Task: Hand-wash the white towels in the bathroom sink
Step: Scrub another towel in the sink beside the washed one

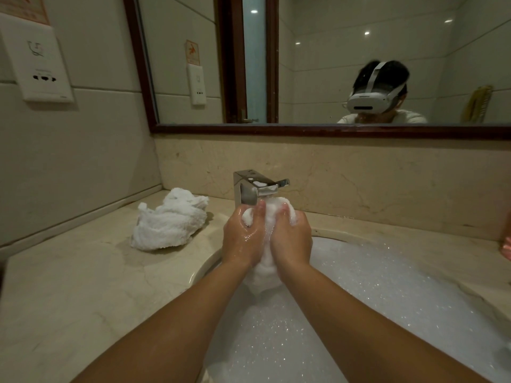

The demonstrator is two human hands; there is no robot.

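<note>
A: The sink (206, 268) brims with foam (387, 286). Could it slop onto the tabletop (83, 286), wetting the spare towel (168, 225) there?

B: Likely, if squeezing turns rough. The soapy towel (264, 261) sits above the sink, under the tap (254, 189), clenched between left grip (243, 239) and right grip (293, 239); slick, it might slip.

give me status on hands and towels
Left hand and right hand both grip soapy towel over sudsy sink. Second towel on counter. Faucet close behind.
</note>
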